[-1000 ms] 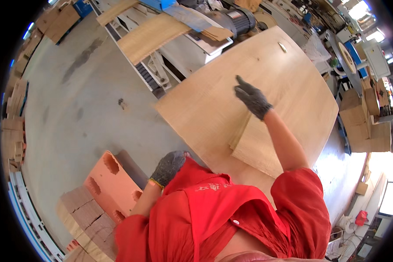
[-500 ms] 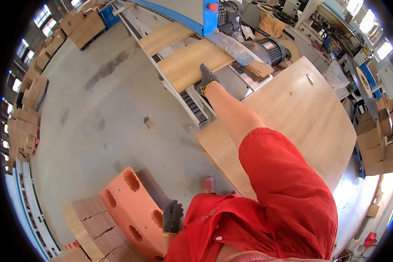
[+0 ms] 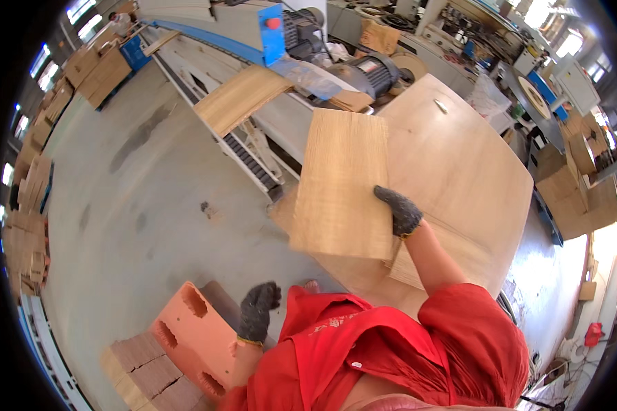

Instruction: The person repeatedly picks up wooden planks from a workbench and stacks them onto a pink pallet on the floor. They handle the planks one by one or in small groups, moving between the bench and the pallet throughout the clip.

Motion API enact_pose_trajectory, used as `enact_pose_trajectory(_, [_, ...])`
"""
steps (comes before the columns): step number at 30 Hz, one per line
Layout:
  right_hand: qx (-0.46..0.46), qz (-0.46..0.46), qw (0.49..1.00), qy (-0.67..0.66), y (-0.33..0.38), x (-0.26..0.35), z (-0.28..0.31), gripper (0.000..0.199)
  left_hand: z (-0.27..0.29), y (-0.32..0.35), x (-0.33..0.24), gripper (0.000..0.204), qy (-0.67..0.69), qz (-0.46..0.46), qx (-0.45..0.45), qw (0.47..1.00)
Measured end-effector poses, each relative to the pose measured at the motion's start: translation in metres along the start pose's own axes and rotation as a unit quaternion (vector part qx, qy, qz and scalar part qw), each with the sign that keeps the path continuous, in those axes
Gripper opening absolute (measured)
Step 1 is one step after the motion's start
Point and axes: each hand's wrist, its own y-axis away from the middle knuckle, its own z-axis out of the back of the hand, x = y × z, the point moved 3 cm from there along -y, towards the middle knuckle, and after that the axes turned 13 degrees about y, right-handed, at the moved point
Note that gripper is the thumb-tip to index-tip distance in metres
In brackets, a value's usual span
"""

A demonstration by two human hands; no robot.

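At lower left, a stack of brown rectangular wooden blocks (image 3: 147, 370) sits beside an orange slab with ragged holes (image 3: 216, 333). Further up, a flat light-brown wooden board (image 3: 243, 96) lies across a white machine's rails. The left hand (image 3: 258, 312), in a dark grey knit glove, is released, fingers loosely bent, nothing visible in them; whether it touches the slab I cannot tell. Next, a pale rectangular wood-grain panel (image 3: 343, 181) is raised over the large tan tabletop (image 3: 466, 157), its right edge grasped by the similarly gloved right hand (image 3: 399, 211), thumb on top, fingers hidden.
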Motion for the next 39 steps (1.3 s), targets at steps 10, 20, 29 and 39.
enact_pose_trajectory(10, [-0.066, 0.192, 0.904, 0.376, 0.207, 0.053, 0.120, 0.038, -0.262, -0.014, -0.091, 0.039, -0.164, -0.017, 0.334, 0.928])
enact_pose_trajectory(20, [-0.287, 0.227, 0.753, 0.547, 0.345, 0.045, 0.185, 0.032, -0.328, 0.033, -0.006, 0.022, -0.250, -0.390, 0.542, 0.701])
enact_pose_trajectory(29, [-0.293, 0.243, 0.814, 0.440, 0.341, 0.042, 0.228, 0.035, -0.349, 0.044, 0.015, 0.016, -0.205, -0.315, 0.575, 0.727])
enact_pose_trajectory(39, [-0.161, 0.040, 0.530, 0.832, 0.187, 0.033, 0.257, 0.053, -0.306, 0.025, 0.090, 0.030, -0.416, -0.275, 0.723, 0.477])
